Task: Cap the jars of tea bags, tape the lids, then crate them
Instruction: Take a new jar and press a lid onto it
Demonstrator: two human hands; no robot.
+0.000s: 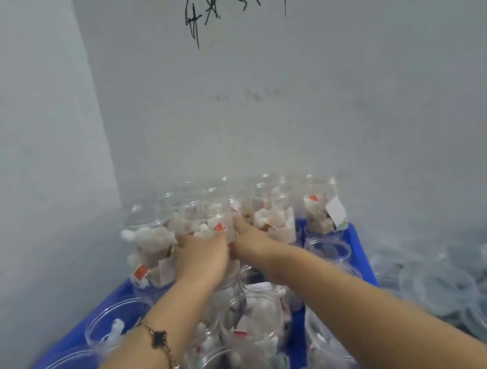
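White wall corner | both hands (204, 247) grip clear uncapped jar (206, 220) | tea bags inside

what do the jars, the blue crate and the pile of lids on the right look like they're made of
Clear round jars: likely thin glossy transparent plastic; the tea bags show through. Blue crate: opaque moulded plastic by its look, with a uniform colour and smooth rim. Translucent round lids: probably soft frosted plastic, cloudy and slightly shiny.
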